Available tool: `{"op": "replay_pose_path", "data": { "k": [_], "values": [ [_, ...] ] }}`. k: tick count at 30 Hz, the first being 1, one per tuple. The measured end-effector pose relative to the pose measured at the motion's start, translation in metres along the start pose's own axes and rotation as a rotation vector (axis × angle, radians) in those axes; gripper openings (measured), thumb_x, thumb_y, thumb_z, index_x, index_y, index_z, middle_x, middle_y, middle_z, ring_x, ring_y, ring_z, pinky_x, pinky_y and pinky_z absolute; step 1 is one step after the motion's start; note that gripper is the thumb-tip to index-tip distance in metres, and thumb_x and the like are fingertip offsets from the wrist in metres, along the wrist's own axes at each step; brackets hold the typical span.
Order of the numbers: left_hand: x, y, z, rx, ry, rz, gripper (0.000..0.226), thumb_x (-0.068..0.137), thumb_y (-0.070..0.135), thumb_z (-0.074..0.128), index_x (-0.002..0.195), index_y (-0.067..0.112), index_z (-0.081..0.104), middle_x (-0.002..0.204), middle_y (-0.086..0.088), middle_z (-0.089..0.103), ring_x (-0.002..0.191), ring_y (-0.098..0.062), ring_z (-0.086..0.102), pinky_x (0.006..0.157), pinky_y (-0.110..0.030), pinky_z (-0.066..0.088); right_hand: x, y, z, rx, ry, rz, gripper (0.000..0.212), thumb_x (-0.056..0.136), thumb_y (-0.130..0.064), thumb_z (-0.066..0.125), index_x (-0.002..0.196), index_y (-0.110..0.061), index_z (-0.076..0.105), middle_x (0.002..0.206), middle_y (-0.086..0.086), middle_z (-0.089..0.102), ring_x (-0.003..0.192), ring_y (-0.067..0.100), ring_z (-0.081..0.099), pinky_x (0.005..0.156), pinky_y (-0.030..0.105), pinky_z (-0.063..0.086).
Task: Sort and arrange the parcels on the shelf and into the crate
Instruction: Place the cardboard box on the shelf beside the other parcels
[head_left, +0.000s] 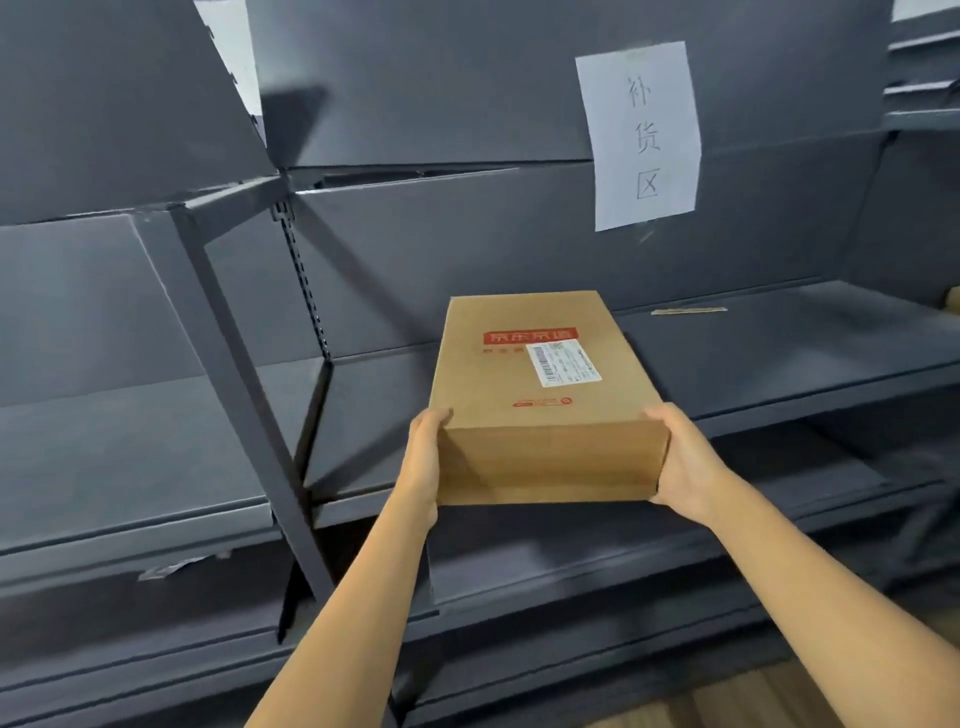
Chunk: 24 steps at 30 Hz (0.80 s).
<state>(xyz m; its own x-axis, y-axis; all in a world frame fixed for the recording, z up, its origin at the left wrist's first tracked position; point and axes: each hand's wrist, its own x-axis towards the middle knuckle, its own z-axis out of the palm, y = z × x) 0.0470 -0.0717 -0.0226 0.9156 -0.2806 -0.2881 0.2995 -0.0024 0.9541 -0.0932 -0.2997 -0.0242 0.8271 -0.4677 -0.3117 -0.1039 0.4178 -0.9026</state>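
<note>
One parcel (540, 364) in view: a brown cardboard box with a red printed band and a white shipping label on its top face.

Grip: both hands are on it. The left hand (426, 457) clasps the near left corner and the right hand (680, 457) the near right corner, with the fingers curled round the box sides.

Position: the far end of the parcel lies over the middle shelf board (779, 353). The near end overhangs the front edge and is carried by the hands. I cannot tell whether the underside touches the board.

Progress (judgement): early in the task. No other parcel is visible on any shelf level, and the crate is out of frame, so nothing can be said about its contents. This box looks to be mid-placement. What remains is seating it fully on the board, letting go, and handling any further parcels.

Surface: dark grey boards on a dark metal rack, with a slotted upright post (244, 405) to the left. A thin pale strip (688, 311) lies on the board behind the parcel, apart from it.

Room: a white paper sign (641, 135) with handwritten characters hangs on the back panel above. Wood-look floor (779, 696) shows at lower right. A tan object (953, 301) at the right edge is too cropped to identify.
</note>
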Motion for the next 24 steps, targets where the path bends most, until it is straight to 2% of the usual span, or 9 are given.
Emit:
{"op": "replay_pose_path", "data": {
  "k": [3, 6, 8, 11, 15, 19, 21, 23, 24],
  "values": [
    [-0.009, -0.009, 0.031, 0.04, -0.131, -0.055, 0.046, 0.077, 0.062, 0.049, 0.117, 0.039, 0.046, 0.118, 0.001, 0.052, 0.11, -0.024, 0.05, 0.089, -0.043, 0.049, -0.021, 0.003, -0.053, 0.066, 0.027, -0.028, 0.029, 0.083, -0.04, 0.056, 0.108, -0.03, 0.065, 0.103, 0.007, 0.073, 0.1, 0.028, 0.063, 0.064, 0.042, 0.056],
    [-0.024, -0.019, 0.072, 0.055, -0.293, -0.076, 0.039, 0.077, 0.061, 0.048, 0.112, 0.043, 0.048, 0.115, 0.002, 0.053, 0.104, -0.022, 0.051, 0.073, -0.035, 0.049, -0.052, 0.003, -0.108, 0.089, 0.074, -0.031, 0.039, 0.075, -0.053, 0.065, 0.109, -0.034, 0.069, 0.109, 0.005, 0.072, 0.103, 0.029, 0.064, 0.076, 0.051, 0.054],
    [-0.034, -0.026, 0.107, 0.068, -0.441, -0.085, 0.05, 0.07, 0.063, 0.051, 0.117, 0.043, 0.05, 0.121, 0.002, 0.056, 0.109, -0.022, 0.053, 0.075, -0.038, 0.053, -0.081, 0.003, -0.143, 0.085, 0.117, -0.036, 0.054, 0.063, -0.062, 0.071, 0.112, -0.039, 0.066, 0.114, 0.001, 0.071, 0.108, 0.028, 0.062, 0.075, 0.053, 0.054],
    [-0.058, -0.04, 0.165, 0.083, -0.642, -0.095, 0.056, 0.067, 0.06, 0.053, 0.121, 0.043, 0.051, 0.127, 0.0, 0.056, 0.114, -0.025, 0.054, 0.084, -0.046, 0.056, -0.13, 0.008, -0.192, 0.125, 0.281, -0.053, 0.074, 0.061, -0.052, 0.072, 0.13, -0.037, 0.05, 0.125, 0.003, 0.063, 0.112, 0.029, 0.058, 0.068, 0.05, 0.054],
    [-0.098, -0.066, 0.247, 0.1, -0.854, -0.139, 0.054, 0.07, 0.05, 0.054, 0.123, 0.039, 0.05, 0.132, -0.005, 0.054, 0.12, -0.031, 0.053, 0.09, -0.059, 0.051, -0.198, 0.017, -0.257, 0.284, 0.432, -0.096, 0.053, 0.088, -0.038, 0.057, 0.137, -0.038, 0.039, 0.134, 0.005, 0.055, 0.118, 0.031, 0.054, 0.071, 0.051, 0.055],
    [-0.145, -0.092, 0.323, 0.167, -0.96, -0.193, 0.056, 0.074, 0.056, 0.055, 0.126, 0.035, 0.049, 0.13, -0.006, 0.056, 0.116, -0.031, 0.055, 0.087, -0.051, 0.053, -0.26, 0.025, -0.312, 0.294, 0.546, -0.149, 0.053, 0.089, -0.038, 0.054, 0.139, -0.04, 0.036, 0.141, 0.006, 0.045, 0.126, 0.033, 0.046, 0.088, 0.062, 0.047],
    [-0.167, -0.109, 0.355, 0.199, -1.001, -0.228, 0.051, 0.082, 0.058, 0.051, 0.126, 0.034, 0.051, 0.128, -0.006, 0.058, 0.113, -0.03, 0.057, 0.087, -0.053, 0.054, -0.289, 0.032, -0.335, 0.292, 0.591, -0.171, 0.064, 0.079, -0.039, 0.06, 0.139, -0.038, 0.036, 0.14, 0.007, 0.044, 0.122, 0.033, 0.047, 0.078, 0.057, 0.053],
    [-0.188, -0.125, 0.385, 0.222, -1.052, -0.292, 0.053, 0.082, 0.06, 0.051, 0.126, 0.032, 0.054, 0.126, -0.007, 0.062, 0.111, -0.031, 0.06, 0.086, -0.053, 0.054, -0.316, 0.041, -0.357, 0.329, 0.637, -0.19, 0.072, 0.071, -0.039, 0.065, 0.138, -0.037, 0.038, 0.136, 0.009, 0.047, 0.109, 0.03, 0.054, 0.062, 0.047, 0.056],
    [-0.198, -0.132, 0.399, 0.229, -1.08, -0.325, 0.054, 0.081, 0.061, 0.052, 0.126, 0.031, 0.056, 0.124, -0.007, 0.064, 0.11, -0.031, 0.061, 0.083, -0.051, 0.055, -0.329, 0.045, -0.368, 0.356, 0.662, -0.197, 0.073, 0.07, -0.037, 0.066, 0.137, -0.037, 0.039, 0.134, 0.009, 0.05, 0.104, 0.029, 0.055, 0.06, 0.044, 0.055]
  ]
}}
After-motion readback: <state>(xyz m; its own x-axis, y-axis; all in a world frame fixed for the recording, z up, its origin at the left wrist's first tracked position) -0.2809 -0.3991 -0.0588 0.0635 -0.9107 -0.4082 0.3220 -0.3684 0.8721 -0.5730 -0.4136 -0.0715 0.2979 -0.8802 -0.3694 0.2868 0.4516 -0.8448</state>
